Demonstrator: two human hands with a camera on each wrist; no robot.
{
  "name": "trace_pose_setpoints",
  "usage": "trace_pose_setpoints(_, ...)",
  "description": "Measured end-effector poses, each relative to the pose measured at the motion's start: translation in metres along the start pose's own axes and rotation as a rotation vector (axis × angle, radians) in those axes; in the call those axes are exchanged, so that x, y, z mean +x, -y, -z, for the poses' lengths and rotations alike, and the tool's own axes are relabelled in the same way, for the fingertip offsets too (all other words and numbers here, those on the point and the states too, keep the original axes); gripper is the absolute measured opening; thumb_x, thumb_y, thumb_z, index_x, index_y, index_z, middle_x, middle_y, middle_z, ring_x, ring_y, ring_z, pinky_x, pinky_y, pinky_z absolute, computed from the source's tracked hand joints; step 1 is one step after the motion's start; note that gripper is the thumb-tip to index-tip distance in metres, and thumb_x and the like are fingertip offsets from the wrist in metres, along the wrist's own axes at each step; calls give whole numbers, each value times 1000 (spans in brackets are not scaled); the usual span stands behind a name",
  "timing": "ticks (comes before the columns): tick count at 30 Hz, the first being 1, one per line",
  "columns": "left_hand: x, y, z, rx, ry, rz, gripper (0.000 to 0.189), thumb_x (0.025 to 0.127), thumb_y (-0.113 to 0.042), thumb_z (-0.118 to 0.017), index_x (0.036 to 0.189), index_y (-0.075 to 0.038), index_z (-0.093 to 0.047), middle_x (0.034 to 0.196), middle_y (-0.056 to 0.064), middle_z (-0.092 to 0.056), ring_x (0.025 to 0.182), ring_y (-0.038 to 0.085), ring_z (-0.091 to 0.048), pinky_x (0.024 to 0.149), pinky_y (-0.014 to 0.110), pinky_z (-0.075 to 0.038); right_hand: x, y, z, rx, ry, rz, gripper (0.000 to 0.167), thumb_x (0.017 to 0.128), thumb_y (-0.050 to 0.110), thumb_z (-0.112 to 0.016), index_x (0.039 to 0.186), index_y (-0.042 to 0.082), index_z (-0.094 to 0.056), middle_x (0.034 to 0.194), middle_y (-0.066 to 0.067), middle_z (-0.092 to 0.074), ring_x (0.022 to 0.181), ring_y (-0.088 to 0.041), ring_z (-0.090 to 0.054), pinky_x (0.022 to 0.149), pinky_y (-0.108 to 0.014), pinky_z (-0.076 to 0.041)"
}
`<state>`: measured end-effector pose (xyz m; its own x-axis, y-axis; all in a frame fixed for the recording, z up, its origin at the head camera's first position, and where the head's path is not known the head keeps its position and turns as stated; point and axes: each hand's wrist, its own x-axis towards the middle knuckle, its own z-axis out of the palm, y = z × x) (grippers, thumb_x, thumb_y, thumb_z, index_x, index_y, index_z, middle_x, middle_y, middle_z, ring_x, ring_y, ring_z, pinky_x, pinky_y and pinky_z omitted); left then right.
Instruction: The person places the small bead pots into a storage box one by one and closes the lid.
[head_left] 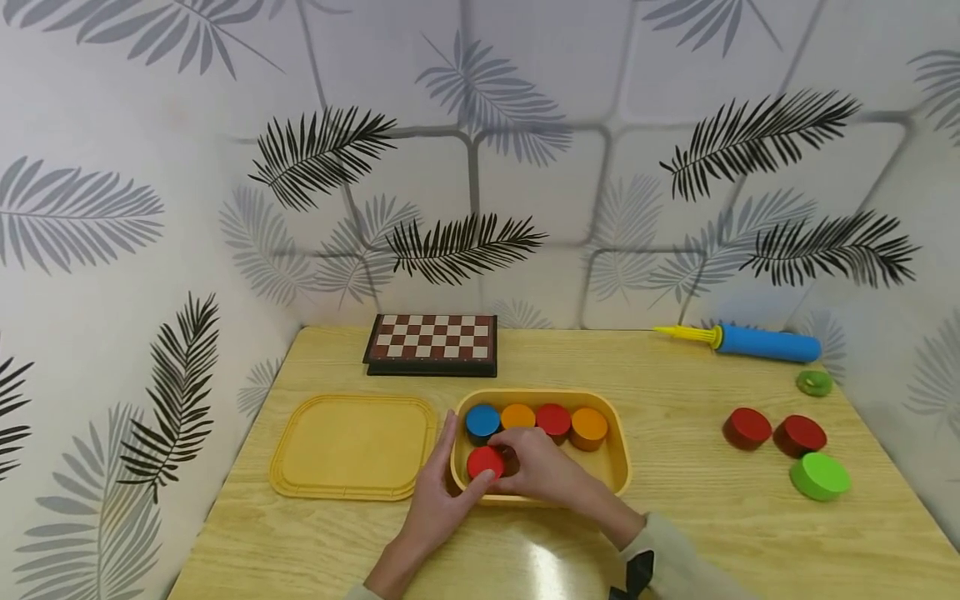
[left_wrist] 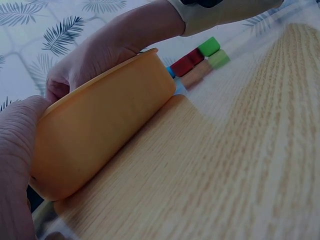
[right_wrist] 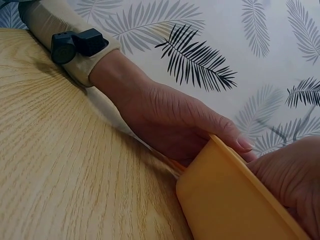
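Observation:
A yellow plastic box (head_left: pixel 618 467) stands on the table. In its back row sit short cylinders: a blue one (head_left: pixel 482 419), an orange one (head_left: pixel 517 417), a red one (head_left: pixel 553 418) and another orange one (head_left: pixel 589 425). At the front left inside, my right hand (head_left: pixel 543 467) pinches another short red cylinder (head_left: pixel 483 463) by its right side. My left hand (head_left: pixel 435 500) holds the box's left front corner, fingers along the outer left wall and thumb over the rim, its tip at the red cylinder. In the right wrist view, the left thumb (right_wrist: pixel 237 137) crosses the rim.
A flat yellow lid (head_left: pixel 352 450) lies left of the box. Behind stands a folded chessboard (head_left: pixel 432 343). To the right are two dark red cylinders (head_left: pixel 747 428), a light green cylinder (head_left: pixel 821 477), a small green object (head_left: pixel 814 383) and a blue-and-yellow pump (head_left: pixel 765 342) near the wall.

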<state>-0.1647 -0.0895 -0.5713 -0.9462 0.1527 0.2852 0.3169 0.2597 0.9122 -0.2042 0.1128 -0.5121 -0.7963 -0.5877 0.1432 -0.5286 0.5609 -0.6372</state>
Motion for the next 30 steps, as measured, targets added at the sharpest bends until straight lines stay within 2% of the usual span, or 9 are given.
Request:
trace_pose_setpoints(5, -1, -1, 0, 23, 0, 5, 91, 96, -30, -78, 168, -18, -23, 174, 8, -20, 159, 23, -20, 123, 28, -21, 0, 4, -1, 29, -12, 19, 42, 85, 20, -89, 117, -2, -74, 107, -8, -76, 91, -16, -71, 84, -26, -61)
trace_pose_setpoints(10, 0, -3, 1, 31, 11, 2, 92, 97, -32, -77, 168, -19, -21, 174, 7, -19, 159, 24, -18, 123, 31, -22, -8, 8, 6, 82, -43, 6, 37, 88, 19, -86, 118, 0, -75, 111, -10, -77, 95, -23, -74, 85, -36, -63)
trace_pose_setpoints(13, 0, -2, 1, 39, 12, 1, 92, 96, -32, -77, 168, -18, -21, 174, 8, -19, 159, 24, -19, 125, 35, -21, -18, 9, 14, 82, -105, 1, 36, 90, 18, -84, 119, 0, -75, 113, -12, -77, 96, -27, -73, 85, -42, -63)
trace_pose_setpoints(17, 0, -2, 1, 46, 17, 5, 92, 96, -34, -77, 168, -17, -22, 174, 8, -19, 159, 23, -18, 126, 43, -19, -32, 7, 31, 76, -241, -7, 36, 89, 13, -84, 121, 0, -74, 116, -14, -76, 101, -31, -72, 89, -46, -62)
trace_pose_setpoints(22, 0, -1, 0, 47, 18, 26, 93, 96, -37, -77, 168, -18, -22, 175, 3, -19, 159, 20, -18, 126, 39, -18, -50, -2, 54, 7, -398, -41, 41, 88, 15, -85, 126, 4, -73, 122, -11, -75, 107, -31, -71, 92, -49, -61)
trace_pose_setpoints(26, 0, -1, 0, 48, 16, 27, 93, 96, -37, -77, 168, -20, -22, 175, 3, -19, 159, 20, -18, 125, 35, -19, -63, -15, 71, -11, -451, -75, 45, 89, 15, -85, 131, 3, -71, 127, -13, -74, 108, -34, -71, 93, -54, -59)
trace_pose_setpoints(30, 1, -2, -1, 48, 16, 29, 93, 95, -38, -77, 168, -20, -22, 175, 3, -19, 159, 21, -18, 126, 42, -20, -76, -27, 84, 15, -473, -150, 50, 91, 19, -83, 136, 3, -67, 134, -15, -70, 115, -41, -68, 98, -61, -55)
